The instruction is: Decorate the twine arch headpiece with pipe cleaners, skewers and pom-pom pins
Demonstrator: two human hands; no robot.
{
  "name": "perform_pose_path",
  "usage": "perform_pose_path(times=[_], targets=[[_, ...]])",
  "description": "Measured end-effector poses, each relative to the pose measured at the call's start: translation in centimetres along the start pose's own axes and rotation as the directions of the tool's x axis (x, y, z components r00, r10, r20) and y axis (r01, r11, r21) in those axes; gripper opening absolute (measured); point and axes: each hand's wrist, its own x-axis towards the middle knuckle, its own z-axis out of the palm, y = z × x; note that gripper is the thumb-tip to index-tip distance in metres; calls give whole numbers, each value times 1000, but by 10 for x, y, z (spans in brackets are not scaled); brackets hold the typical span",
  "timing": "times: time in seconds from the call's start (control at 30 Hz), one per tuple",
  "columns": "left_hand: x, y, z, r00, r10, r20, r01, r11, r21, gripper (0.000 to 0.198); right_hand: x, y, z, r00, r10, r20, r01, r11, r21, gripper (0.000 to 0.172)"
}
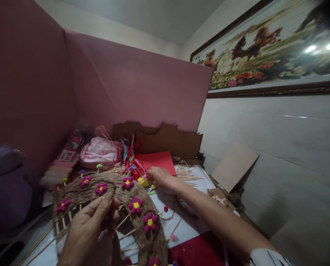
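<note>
A curved band wrapped in brown twine (142, 229) lies across the lower middle, with several magenta flowers with yellow centres on it, such as one (135, 205) near its bend. Thin wooden sticks join its inner side, and small coloured balls top sticks along its outer edge. My left hand (91, 225) is closed in front of the band, thumb against fingers; a thin dark piece rises from its fingertips, too small to name. Farther off, my right hand (161, 178) reaches to a small yellow piece (143, 181), fingers bent down and their tips partly hidden.
Behind are a red sheet (161, 162), colourful braided cords (130, 157), a pink dotted cloth (101, 150) and torn cardboard (165, 138). A dark red sheet (201, 249) lies at the front right. A purple bin (8, 188) stands at the left.
</note>
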Motion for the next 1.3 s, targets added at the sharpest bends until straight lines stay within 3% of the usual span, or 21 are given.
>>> perform_pose_path(times=[0.1, 0.27, 0.57, 0.87, 1.1, 1.3], targets=[[-6, 6, 9, 994, -51, -97, 46, 998, -48, 45, 10, 5, -8, 997, -67, 31, 69, 996, -57, 11], [-8, 6, 15, 987, -52, -149, 40, 996, -81, 43, 14, 34, -43, 996, -80, -33, 75, 987, -144, 20], [7, -9, -1, 997, -77, -25, 74, 994, -78, 34, -7, 61, -86, 956, 72, -286, -149, 955, -257, 24], [16, -20, -9, 992, 6, 126, -2, 999, -32, 34, -30, 55, -99, 893, 197, -405, -347, 873, -342, 27], [18, -21, -10, 984, 32, 176, -25, 999, -38, 31, -39, 53, -96, 887, 300, -350, -429, 815, -390, 29], [19, -22, -11, 981, 50, 185, -40, 998, -56, 28, -47, 47, -64, 962, 252, -105, -273, 881, -387, 17]])
